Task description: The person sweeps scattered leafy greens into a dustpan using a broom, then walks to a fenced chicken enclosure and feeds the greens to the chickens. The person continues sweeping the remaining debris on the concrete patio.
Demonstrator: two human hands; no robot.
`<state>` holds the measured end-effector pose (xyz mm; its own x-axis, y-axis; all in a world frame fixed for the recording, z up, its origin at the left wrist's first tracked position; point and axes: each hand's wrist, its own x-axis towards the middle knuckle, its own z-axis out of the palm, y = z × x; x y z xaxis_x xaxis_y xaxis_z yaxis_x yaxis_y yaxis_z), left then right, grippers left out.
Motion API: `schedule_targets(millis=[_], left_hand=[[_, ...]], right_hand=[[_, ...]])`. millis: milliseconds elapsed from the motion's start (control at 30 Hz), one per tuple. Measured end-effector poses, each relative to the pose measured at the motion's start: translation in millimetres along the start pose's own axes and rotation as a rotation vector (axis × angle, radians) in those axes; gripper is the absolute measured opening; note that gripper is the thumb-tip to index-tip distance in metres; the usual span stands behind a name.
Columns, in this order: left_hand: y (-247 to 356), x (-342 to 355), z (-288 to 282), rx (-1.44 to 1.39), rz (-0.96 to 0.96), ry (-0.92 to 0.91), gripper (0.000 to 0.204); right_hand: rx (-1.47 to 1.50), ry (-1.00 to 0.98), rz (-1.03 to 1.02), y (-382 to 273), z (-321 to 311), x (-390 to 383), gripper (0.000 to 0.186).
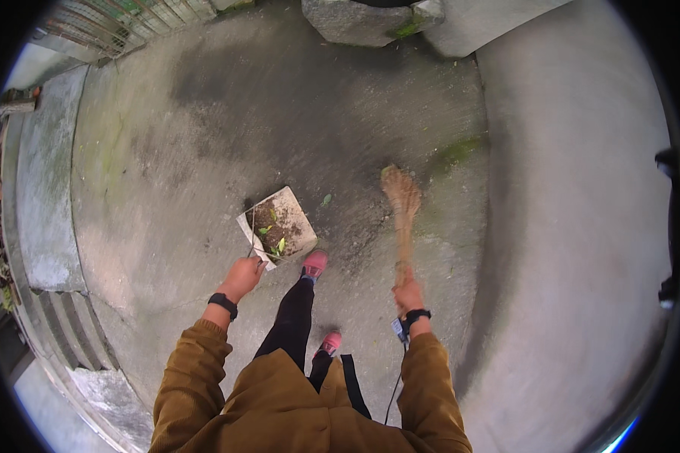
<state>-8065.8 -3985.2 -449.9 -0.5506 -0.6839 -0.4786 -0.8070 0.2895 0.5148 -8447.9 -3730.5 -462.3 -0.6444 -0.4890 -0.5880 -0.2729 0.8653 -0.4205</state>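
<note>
My left hand (243,276) is closed on the thin wire handle of a pale, box-shaped dustpan (301,223). The pan is tilted over the concrete ahead of my left foot. Brown dirt (267,219) and a few green-yellow leaves (279,247) lie in it. In my right hand (409,294) is a straw hand broom (402,204), gripped at its lower end with the bristles pointing away from me. Motion smears the broom, and I cannot tell whether its bristles touch the ground. Loose dark dirt (361,243) is scattered between pan and broom.
A smooth pale wall (574,226) runs along the right. Several concrete steps (75,325) descend at the left. Stone blocks (359,20) stand at the far side, a wire fence (121,29) at far left. Green moss (461,151) marks the ground near the wall.
</note>
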Motion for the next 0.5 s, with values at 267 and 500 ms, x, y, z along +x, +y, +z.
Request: schedule_targets(millis=[267, 500], left_hand=[[61, 82, -29, 0.014, 0.054, 0.028, 0.027], [39, 91, -23, -0.009, 0.082, 0.096, 0.025]], right_hand=[[0.233, -0.683, 0.295, -21, -53, -97, 0.09], [0.099, -0.305, 0.079, -69, -12, -67, 0.087]])
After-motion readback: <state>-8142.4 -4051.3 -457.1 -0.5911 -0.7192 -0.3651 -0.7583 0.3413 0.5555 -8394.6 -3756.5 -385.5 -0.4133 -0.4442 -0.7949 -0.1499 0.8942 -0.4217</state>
